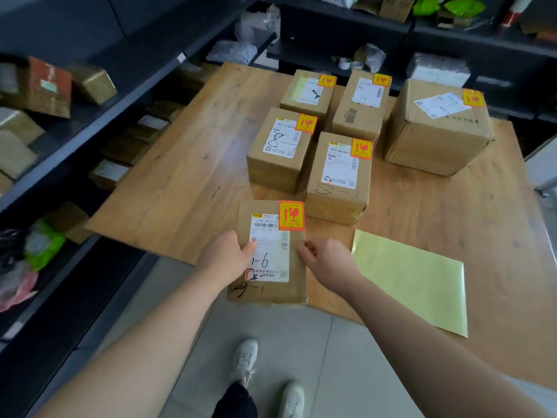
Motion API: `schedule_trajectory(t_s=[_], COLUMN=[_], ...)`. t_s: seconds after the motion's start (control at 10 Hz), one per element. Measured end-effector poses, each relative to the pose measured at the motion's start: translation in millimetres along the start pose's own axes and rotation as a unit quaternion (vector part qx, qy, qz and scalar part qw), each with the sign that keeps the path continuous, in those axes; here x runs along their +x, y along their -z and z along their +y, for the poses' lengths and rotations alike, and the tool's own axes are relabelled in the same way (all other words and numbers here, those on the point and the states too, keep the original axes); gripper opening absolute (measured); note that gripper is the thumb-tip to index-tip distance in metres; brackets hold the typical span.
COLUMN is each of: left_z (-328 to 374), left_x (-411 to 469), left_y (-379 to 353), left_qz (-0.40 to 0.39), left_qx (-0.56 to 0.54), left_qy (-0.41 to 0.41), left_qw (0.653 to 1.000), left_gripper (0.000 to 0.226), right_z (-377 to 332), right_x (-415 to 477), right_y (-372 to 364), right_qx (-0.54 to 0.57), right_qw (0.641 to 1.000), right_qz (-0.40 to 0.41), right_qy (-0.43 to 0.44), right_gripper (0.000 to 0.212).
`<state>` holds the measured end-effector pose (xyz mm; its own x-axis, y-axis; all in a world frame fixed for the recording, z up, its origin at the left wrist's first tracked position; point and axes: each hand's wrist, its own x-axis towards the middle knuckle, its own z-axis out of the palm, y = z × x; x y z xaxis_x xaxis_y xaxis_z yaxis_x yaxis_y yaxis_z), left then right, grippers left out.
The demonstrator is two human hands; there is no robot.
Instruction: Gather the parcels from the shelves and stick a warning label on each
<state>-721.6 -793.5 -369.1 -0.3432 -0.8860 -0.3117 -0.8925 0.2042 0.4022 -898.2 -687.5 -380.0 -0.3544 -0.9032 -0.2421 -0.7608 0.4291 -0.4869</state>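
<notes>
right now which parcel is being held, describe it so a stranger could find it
On the wooden table, nearest its front edge, the flat cardboard parcel is gripped by the left hand and right hand. Unlike its neighbours, it overhangs the edge.

Matt brown cardboard parcel (pixel 271 254), glossy yellow backing sheet (pixel 416 282), grained wood table (pixel 180 176)

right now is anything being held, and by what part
The flat cardboard parcel marked 1-6: left hand on its left edge, thumb over the shipping label; right hand on its right edge.
</notes>
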Motion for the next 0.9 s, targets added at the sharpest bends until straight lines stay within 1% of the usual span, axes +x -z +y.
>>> schedule_trajectory(t_s=[0.1,0.2,0.3,0.5,0.7,0.8,0.9], left_z=[-5.2,-13.0,-28.7,-61.8,-75.3,-76.7,-72.8], left_x=[19.6,46.1,76.4,131.3,160.4,165.7,168.0], left_y=[18.8,44.6,63.8,92.0,107.3,113.0,120.7], left_qz=[0.022,0.043,0.04,-0.003,-0.017,-0.016,0.025], left_qx=[-0.024,-0.017,-0.002,0.01,0.047,0.073,0.112], left_qy=[0.007,0.004,0.007,0.015,-0.019,-0.053,-0.108], left_qw=[0.999,0.999,0.999,1.0,0.999,0.996,0.987], left_gripper=[0.029,0.03,0.032,0.031,0.032,0.03,0.026], right_z=[-23.4,-50.4,-78.1,-124.1,-145.8,-149.4,-149.5], right_x=[26.5,55.7,83.5,132.6,158.3,160.7,163.8], right_y=[2.4,5.2,2.9,-16.1,-18.9,-16.1,-7.2], right_qx=[0.012,0.026,-0.002,-0.005,-0.022,-0.066,-0.089], right_qw=[1.0,1.0,1.0,0.999,0.996,0.994,0.992], right_qz=[-0.006,-0.007,-0.013,-0.025,-0.01,0.003,0.042], right_qy=[-0.006,-0.007,-0.009,-0.044,-0.081,-0.087,-0.082], right_gripper=[0.036,0.033,0.031,0.032,0.034,0.034,0.034])
